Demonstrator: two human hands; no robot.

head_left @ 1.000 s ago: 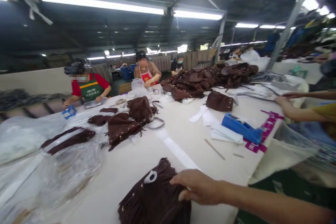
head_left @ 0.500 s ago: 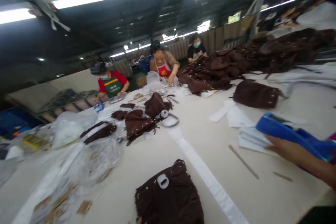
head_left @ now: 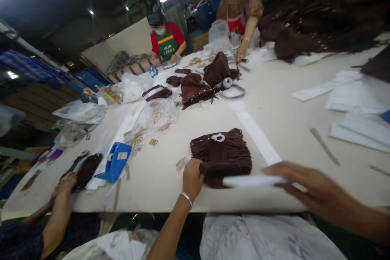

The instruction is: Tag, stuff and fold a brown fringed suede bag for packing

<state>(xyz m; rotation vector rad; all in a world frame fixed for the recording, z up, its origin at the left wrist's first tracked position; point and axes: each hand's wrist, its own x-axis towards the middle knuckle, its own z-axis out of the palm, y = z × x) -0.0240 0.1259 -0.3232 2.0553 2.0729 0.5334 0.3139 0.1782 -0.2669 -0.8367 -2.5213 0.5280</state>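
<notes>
A dark brown fringed bag with a pale grey oval piece on its front lies on the table before me. My left hand is closed on its near left edge, with a metal bangle on the wrist. A folded white strip, which looks like paper or thin foam, is pinched in my right hand. That hand is blurred by motion. The strip's far end lies over the bag's near right part in the view; I cannot tell whether they touch.
White sheets are stacked at right. A blue tape dispenser stands at left, beside a co-worker's hands on another brown item. More fringed bags, plastic bags and a brown heap lie farther back. Two people work across the table.
My view has swung left and down. The right hand was by a blue dispenser at right; now it holds the white strip near the bag. My left hand has come into clear view.
</notes>
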